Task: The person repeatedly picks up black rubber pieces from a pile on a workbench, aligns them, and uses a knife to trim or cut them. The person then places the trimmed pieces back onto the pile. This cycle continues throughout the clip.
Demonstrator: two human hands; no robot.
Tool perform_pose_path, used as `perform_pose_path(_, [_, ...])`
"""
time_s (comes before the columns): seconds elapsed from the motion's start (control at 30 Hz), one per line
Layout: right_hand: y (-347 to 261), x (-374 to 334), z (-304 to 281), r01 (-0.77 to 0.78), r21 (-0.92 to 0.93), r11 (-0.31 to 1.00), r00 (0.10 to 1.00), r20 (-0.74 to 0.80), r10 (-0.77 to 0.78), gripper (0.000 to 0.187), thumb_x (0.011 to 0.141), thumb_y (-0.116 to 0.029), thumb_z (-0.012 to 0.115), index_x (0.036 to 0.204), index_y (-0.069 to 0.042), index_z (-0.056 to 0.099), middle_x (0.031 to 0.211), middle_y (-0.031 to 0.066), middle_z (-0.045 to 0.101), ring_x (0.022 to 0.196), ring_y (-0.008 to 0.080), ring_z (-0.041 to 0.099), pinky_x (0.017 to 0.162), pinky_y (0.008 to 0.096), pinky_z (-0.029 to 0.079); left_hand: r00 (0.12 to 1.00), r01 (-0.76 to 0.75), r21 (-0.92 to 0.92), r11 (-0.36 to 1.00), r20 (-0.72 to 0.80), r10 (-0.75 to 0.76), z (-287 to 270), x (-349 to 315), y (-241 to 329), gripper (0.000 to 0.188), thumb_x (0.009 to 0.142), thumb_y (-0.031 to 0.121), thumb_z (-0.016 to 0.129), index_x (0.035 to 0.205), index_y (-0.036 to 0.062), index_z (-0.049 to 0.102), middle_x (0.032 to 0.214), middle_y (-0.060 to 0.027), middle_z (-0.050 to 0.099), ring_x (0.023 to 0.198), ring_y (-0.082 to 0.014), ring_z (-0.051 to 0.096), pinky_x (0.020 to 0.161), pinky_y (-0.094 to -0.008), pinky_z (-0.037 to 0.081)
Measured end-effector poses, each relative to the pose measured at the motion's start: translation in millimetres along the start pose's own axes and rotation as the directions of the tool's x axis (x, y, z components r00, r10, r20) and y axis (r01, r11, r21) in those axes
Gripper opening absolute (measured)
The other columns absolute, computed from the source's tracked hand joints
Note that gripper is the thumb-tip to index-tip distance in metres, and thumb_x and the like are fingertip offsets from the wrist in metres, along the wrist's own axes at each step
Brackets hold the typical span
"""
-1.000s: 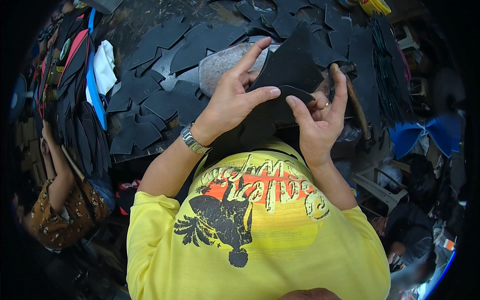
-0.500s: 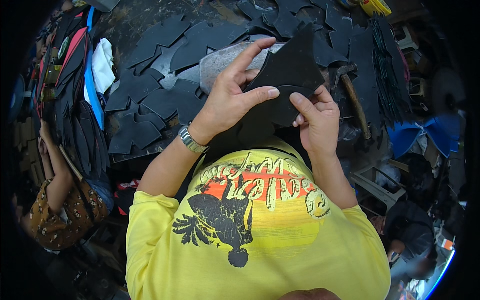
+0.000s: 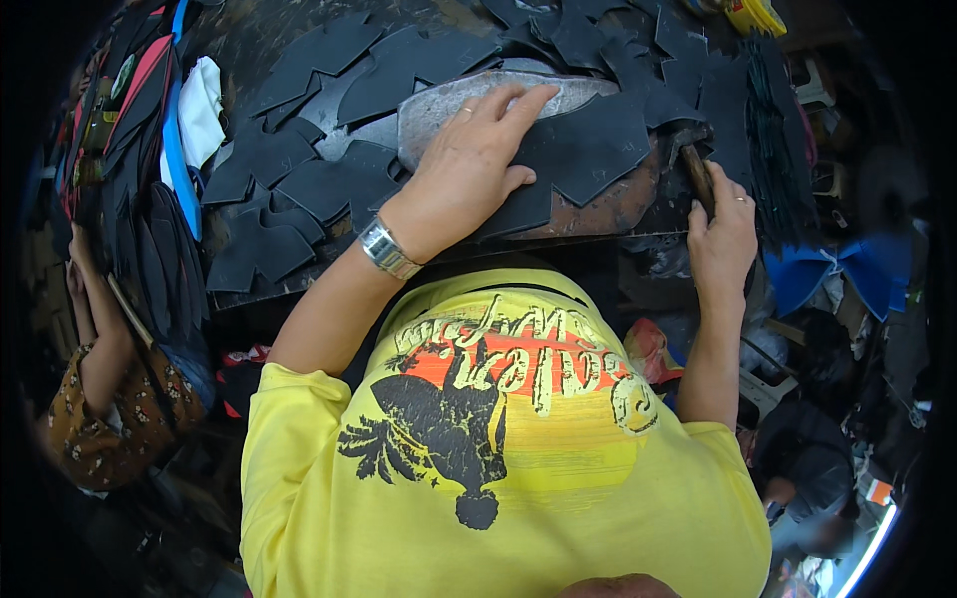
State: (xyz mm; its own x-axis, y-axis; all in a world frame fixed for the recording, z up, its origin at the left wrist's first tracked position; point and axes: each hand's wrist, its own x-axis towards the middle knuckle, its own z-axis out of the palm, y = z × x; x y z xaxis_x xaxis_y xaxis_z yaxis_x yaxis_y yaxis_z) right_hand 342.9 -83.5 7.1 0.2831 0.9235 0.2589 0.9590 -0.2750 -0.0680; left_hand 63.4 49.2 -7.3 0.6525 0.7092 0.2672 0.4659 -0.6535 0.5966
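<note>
A flat black cut piece [image 3: 588, 149], leather-like with pointed corners, lies across a grey metal slab [image 3: 424, 125] on the bench. My left hand [image 3: 474, 164] rests over the slab and the piece's left end, its fingers stretched out and thumb apart. To the right, my right hand [image 3: 726, 234] has its fingers round the wooden handle of a hammer [image 3: 701, 179]. The hammer's dark head lies at the bench's right side. Part of the handle is hidden by my fingers.
More black cut pieces [image 3: 329, 184] overlap on the workbench [image 3: 598, 211]. Stacked dark strips [image 3: 773, 140] hang at the right, near a yellow container [image 3: 755, 15]. A white cloth [image 3: 203, 115] and blue edging [image 3: 179, 179] are left. Another person [image 3: 115, 399] sits far left.
Both hands held the black piece up before. It now lies on the slab, with my left hand flat over it. My right hand has moved right and taken the hammer's handle.
</note>
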Motion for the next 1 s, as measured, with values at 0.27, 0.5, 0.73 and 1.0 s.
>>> perform_pose_path(0.27, [35, 13, 16, -0.121, 0.309, 0.943, 0.991, 0.083, 0.1, 0.052, 0.09, -0.005, 0.065, 0.142, -0.004, 0.058, 0.121, 0.0179, 0.068, 0.108, 0.0363, 0.068, 0.096, 0.0418, 0.052, 0.982, -0.098, 0.148, 0.984, 0.175, 0.071, -8, -41, 11, 0.054, 0.087, 0.026, 0.077, 0.136, 0.0091, 0.062, 0.139, -0.0092, 0.059, 0.127, -0.029, 0.054, 0.107, -0.0436, 0.04])
perform_pose_path(0.5, [-39, 9, -19, -0.163, 0.899, 0.407, 0.958, 0.045, 0.284, 0.039, 0.105, -0.017, 0.063, 0.139, 0.002, 0.061, 0.085, 0.0022, 0.063, 0.064, 0.0082, 0.054, 0.055, 0.0269, 0.043, 0.996, -0.065, 0.174, 0.983, 0.078, 0.052, 5, -56, 12, 0.062, 0.089, 0.033, 0.076, 0.143, 0.0086, 0.057, 0.149, -0.0108, 0.053, 0.137, -0.0305, 0.048, 0.112, -0.0451, 0.037])
perform_pose_path(0.73, [-84, 23, -11, 0.068, 0.62, 0.782, 0.952, 0.194, -0.236, 0.036, 0.1, -0.015, 0.066, 0.136, -0.011, 0.064, 0.096, 0.0238, 0.072, 0.087, 0.0425, 0.071, 0.075, 0.0431, 0.055, 0.998, -0.059, 0.144, 0.988, 0.005, 0.059, 8, -56, 9, 0.056, 0.088, 0.029, 0.076, 0.135, 0.004, 0.06, 0.141, -0.0136, 0.056, 0.135, -0.0299, 0.049, 0.112, -0.0434, 0.038])
perform_pose_path(1.0, [-98, 42, -9, 0.085, 0.434, 0.897, 0.945, 0.249, -0.211, 0.028, 0.104, -0.024, 0.061, 0.125, -0.007, 0.067, 0.091, 0.0239, 0.071, 0.077, 0.0425, 0.069, 0.07, 0.0444, 0.053, 0.995, -0.085, 0.155, 0.984, -0.035, 0.092, 11, -55, 6, 0.055, 0.086, 0.029, 0.077, 0.133, 0.0044, 0.061, 0.139, -0.0125, 0.057, 0.135, -0.0294, 0.049, 0.11, -0.0436, 0.039])
